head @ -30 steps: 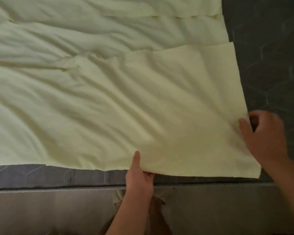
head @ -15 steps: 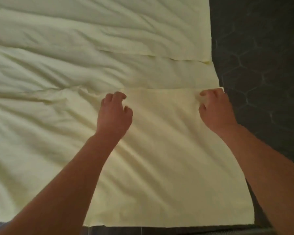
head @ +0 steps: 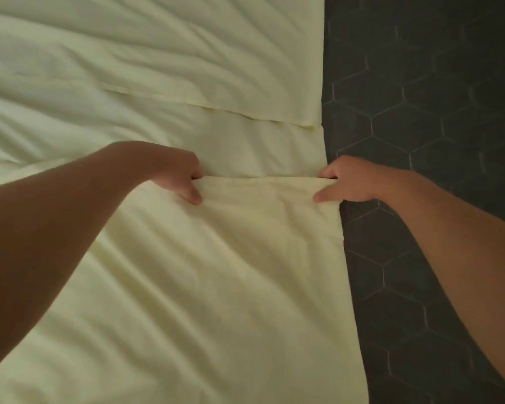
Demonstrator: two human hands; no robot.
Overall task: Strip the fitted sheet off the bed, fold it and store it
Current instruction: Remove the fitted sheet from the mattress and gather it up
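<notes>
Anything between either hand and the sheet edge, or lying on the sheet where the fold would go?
Nothing visible. The left hand and right hand both pinch the top layer's far edge of the sheet. Only wrinkled sheet lies beyond that edge, with bare dark mattress to the right.

We observe a dark grey mattress [head: 438, 118] lying bare along the right side of the view, from top edge to bottom. We record pale hexagonal stitch lines across its whole visible surface.
</notes>
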